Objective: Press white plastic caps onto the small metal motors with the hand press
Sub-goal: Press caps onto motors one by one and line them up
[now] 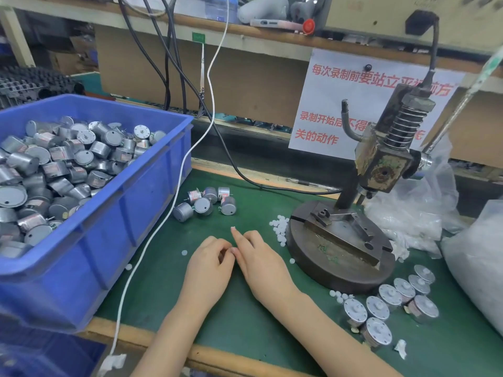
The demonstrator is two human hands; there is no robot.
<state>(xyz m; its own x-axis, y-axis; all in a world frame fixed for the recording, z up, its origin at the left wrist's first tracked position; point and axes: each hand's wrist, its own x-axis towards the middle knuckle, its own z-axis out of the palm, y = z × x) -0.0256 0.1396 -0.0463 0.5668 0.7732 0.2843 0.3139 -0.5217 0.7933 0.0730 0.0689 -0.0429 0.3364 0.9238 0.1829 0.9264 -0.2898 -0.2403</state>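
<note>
My left hand (pixel 209 265) and my right hand (pixel 258 259) rest side by side on the green mat (pixel 168 281), touching each other at the fingertips. The left fingers are loosely curled, and the right forefinger points straight away from me. I see nothing held in either hand. To the right stands the hand press (pixel 381 164) on its round iron base (pixel 340 270), its nest bare. Small white caps (pixel 280 229) lie heaped against the base's left edge. Several bare metal motors (pixel 206 204) lie just beyond my hands. Capped motors (pixel 392 303) stand in front of the base.
A blue bin (pixel 152 186) heaped with motors fills the left side. A white cable (pixel 163 221) runs down past its right wall to the table's front edge. Clear plastic bags (pixel 424 213) lie behind and right of the press. Stray caps (pixel 184 252) dot the mat.
</note>
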